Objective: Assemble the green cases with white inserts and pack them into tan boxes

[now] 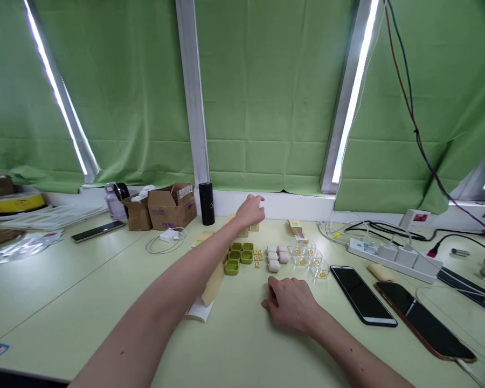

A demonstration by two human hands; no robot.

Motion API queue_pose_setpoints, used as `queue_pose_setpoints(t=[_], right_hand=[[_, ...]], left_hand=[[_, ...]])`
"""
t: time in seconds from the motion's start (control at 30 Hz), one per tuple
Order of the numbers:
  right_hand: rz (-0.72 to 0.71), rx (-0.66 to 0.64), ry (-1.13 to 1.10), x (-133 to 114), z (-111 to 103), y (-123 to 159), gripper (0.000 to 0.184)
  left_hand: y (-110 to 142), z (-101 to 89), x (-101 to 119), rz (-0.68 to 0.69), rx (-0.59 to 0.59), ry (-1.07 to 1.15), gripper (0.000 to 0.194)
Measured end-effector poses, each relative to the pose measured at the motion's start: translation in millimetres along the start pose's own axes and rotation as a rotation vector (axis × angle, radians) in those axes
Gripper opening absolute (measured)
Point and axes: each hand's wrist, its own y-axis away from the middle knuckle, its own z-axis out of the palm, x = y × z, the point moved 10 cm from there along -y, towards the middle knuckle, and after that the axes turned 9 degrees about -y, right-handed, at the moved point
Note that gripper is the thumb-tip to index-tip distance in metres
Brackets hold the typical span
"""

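Note:
My left hand (pixel 251 210) reaches far across the pale green table (pixel 84 302), its fingers curled over small tan boxes (pixel 248 230) near the window sill; I cannot see whether it grips one. My right hand (pixel 289 302) rests on the table, fingers bent down and loosely closed, with nothing visible in it. Just beyond my right hand lie green cases (pixel 239 256), small tan pieces (pixel 258 257), pinkish-white cases (pixel 275 257) and clear cups with yellow bits (pixel 309 257). A tan strip (pixel 213 285) lies on a white pad under my left forearm.
Two phones (pixel 362 295) (pixel 422 322) lie to the right, with a white power strip (pixel 392 257) and cables behind. A black cylinder (pixel 206 203), cardboard boxes (pixel 172 207), a white charger (pixel 167 236) and another phone (pixel 97 230) stand to the left. Green blinds cover the window.

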Motion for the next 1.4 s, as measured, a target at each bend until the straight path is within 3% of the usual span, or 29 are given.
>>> queue_pose_setpoints(t=[0.1, 0.2, 0.27, 0.47, 0.63, 0.93, 1.17, 1.4], right_hand=[[0.002, 0.000, -0.007, 0.3, -0.1, 0.0, 0.024], [0.009, -0.003, -0.012, 1.1, 0.6, -0.1, 0.024], [0.006, 0.002, -0.016, 1.0, 0.9, -0.1, 0.023], [0.007, 0.021, -0.024, 1.5, 1.9, -0.9, 0.024], [0.010, 0.021, -0.021, 2.0, 2.3, -2.1, 0.026], [0.010, 0.077, -0.093, -1.3, 2.2, 0.4, 0.030], [-0.036, 0.190, -0.183, -4.6, -7.0, 0.4, 0.031], [-0.124, 0.366, -0.315, -0.8, -20.0, 2.7, 0.046]], left_hand=[[26.8, -38.6, -7.9, 0.052, 0.108, 0.015, 0.036], [65.5, -56.2, -18.0, 0.081, 0.151, 0.014, 0.026], [91.7, -53.7, -24.9, 0.088, 0.119, 0.005, 0.022], [144.4, -11.9, -40.6, 0.119, -0.085, -0.260, 0.019], [158.3, 10.2, -42.6, 0.180, -0.150, -0.341, 0.008], [163.0, 36.0, -41.8, 0.272, -0.182, -0.491, 0.015], [171.4, 40.1, -24.2, 0.333, -0.155, -0.523, 0.026], [186.4, 29.3, 13.7, 0.476, 0.016, -0.376, 0.024]])
